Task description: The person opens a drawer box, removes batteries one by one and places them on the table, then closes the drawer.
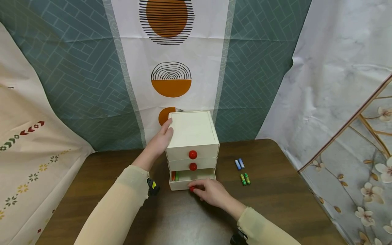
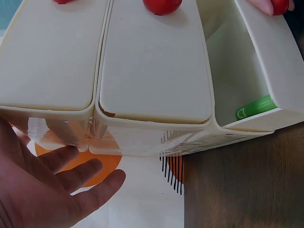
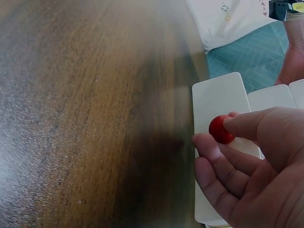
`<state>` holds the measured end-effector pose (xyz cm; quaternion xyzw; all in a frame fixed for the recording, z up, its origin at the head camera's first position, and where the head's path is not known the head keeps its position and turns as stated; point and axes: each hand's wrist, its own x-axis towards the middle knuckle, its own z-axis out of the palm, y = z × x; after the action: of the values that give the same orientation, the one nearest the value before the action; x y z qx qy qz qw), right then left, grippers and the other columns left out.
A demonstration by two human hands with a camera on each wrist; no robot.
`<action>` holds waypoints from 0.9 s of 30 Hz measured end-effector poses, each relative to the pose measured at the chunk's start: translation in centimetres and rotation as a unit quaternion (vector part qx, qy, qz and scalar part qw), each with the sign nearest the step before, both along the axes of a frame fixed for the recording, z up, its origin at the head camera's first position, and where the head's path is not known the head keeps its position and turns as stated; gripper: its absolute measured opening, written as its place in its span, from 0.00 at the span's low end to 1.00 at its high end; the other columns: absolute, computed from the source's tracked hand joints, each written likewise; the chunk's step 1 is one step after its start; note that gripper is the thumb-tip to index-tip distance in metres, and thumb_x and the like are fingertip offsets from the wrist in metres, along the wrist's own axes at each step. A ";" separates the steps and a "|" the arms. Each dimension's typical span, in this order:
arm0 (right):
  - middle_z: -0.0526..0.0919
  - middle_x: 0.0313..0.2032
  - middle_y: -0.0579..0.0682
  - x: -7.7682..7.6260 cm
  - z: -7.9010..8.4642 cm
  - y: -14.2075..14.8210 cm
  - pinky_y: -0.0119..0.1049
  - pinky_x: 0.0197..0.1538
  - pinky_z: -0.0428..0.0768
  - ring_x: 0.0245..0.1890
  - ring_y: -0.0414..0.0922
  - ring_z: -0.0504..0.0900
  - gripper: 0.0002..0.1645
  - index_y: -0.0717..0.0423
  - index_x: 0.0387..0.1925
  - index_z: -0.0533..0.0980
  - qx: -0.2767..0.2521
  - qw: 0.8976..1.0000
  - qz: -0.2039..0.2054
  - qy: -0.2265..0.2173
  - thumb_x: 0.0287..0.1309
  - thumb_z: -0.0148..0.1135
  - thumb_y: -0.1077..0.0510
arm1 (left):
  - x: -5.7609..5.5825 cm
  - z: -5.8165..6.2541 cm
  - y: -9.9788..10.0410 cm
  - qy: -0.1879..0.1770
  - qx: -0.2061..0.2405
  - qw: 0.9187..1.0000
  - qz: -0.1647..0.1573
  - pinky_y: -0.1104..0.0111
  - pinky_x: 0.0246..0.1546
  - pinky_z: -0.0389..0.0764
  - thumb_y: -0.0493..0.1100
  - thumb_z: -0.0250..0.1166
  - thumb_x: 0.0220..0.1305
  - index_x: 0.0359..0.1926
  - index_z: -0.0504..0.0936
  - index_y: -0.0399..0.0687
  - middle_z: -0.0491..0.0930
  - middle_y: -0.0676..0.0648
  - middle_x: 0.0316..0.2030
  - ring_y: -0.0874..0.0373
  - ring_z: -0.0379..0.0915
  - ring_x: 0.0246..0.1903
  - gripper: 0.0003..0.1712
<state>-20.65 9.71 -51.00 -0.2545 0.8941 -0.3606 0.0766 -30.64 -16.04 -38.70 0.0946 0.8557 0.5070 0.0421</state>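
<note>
A white three-drawer box (image 1: 193, 129) stands on the table, each drawer front carrying a round red knob. My left hand (image 1: 160, 139) lies along the upper left side of the box, fingers extended. With thumb and fingers, my right hand (image 1: 211, 192) pinches the red knob (image 3: 221, 129) of the bottom drawer (image 1: 179, 185). That drawer is pulled partway out, while the two above it are closed. Inside it, toward the left, lie a green battery (image 2: 256, 107) and an orange-red piece (image 1: 173, 176).
Right of the box, two blue batteries (image 1: 240, 164) and two green batteries (image 1: 245, 179) lie on the brown wooden table (image 1: 275, 204). A patterned cloth (image 1: 260, 68) hangs right behind the box. Pale printed cloths hang at both sides.
</note>
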 end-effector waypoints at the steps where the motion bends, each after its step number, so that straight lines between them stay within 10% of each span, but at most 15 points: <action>1: 0.91 0.46 0.39 0.1 0.0 0.0 0.38 0.41 0.80 0.22 0.33 0.83 0.13 0.42 0.57 0.91 0.000 1.000 0.000 0.000 0.77 0.69 0.55 | 0.0 0.0 0.0 0.000 0.001 1.000 -0.001 0.40 0.84 0.44 0.62 0.38 0.90 0.92 0.39 0.67 0.39 0.50 0.90 0.44 0.37 0.87 0.39; 27: 0.87 0.26 0.39 1.7 -0.1 0.4 0.37 0.39 0.77 0.20 0.31 0.80 0.13 0.39 0.57 0.91 0.005 1.000 0.002 -0.014 0.77 0.70 0.53 | -0.3 -0.1 0.0 -0.006 -0.011 1.000 0.007 0.39 0.84 0.42 0.64 0.37 0.89 0.92 0.39 0.68 0.39 0.49 0.90 0.44 0.36 0.87 0.39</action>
<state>-18.96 10.09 -51.13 -0.2505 0.8942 -0.3596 0.0915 -30.91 -16.01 -38.84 0.0853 0.8615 0.4985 0.0444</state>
